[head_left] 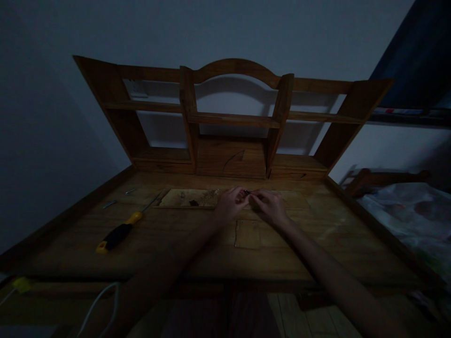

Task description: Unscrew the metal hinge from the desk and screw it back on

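Note:
Over the middle of the wooden desk [197,253], my left hand [230,202] and my right hand [269,204] meet fingertip to fingertip. Between their pinched fingers is a small dark piece [247,192], too small and dim to name. Both hands are closed at it. Beneath them runs a long, pale, stained strip [186,198] set in the desktop, partly hidden by the hands. A thin square board [247,234] lies just in front of the hands. To the left rests a screwdriver [121,232] with a black and yellow handle, its shaft pointing toward the strip.
Two small metal pieces, one farther back [130,191] and one nearer [109,204], lie at the left. A wooden shelf unit [234,121] stands along the back. A white cable [97,303] hangs at the lower left. Plastic-covered things [405,206] sit beyond the right edge.

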`<state>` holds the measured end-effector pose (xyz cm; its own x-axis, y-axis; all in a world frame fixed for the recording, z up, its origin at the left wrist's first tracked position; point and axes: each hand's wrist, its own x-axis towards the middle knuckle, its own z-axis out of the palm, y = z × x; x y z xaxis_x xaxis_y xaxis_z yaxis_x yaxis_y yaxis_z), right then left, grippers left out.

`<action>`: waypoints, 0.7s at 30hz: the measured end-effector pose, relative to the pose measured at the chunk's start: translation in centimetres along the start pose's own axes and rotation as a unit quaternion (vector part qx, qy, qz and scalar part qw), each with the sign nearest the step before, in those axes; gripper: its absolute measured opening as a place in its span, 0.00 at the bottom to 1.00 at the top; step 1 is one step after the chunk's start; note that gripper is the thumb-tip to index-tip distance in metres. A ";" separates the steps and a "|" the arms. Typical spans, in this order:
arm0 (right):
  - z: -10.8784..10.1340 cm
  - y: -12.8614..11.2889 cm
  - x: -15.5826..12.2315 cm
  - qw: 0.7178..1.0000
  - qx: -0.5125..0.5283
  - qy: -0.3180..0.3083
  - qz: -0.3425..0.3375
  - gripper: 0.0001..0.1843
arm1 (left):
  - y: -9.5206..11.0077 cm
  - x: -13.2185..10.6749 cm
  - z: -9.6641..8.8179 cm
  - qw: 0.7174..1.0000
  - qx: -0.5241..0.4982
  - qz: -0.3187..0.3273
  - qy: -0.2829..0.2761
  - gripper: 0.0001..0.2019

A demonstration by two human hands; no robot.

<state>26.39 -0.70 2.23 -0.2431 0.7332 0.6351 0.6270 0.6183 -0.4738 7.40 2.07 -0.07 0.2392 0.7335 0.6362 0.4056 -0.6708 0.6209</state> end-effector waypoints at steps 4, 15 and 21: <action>0.2 0.0 0.0 1.000 0.005 0.007 -0.001 0.09 | 0.6 0.1 -0.4 1.000 0.012 0.004 -0.021 0.09; 1.3 0.6 0.2 0.981 0.163 0.022 0.107 0.12 | 0.1 0.3 -0.7 0.998 0.057 0.025 -0.006 0.11; 1.5 0.5 0.3 0.974 0.185 0.029 0.129 0.13 | 1.1 0.2 -1.0 0.999 0.029 0.016 -0.011 0.07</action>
<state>25.51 0.21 1.24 -0.0638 0.8675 0.4934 0.3503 0.4824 -0.8028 7.03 1.37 1.20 0.2719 0.7140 0.6452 0.4467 -0.6875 0.5725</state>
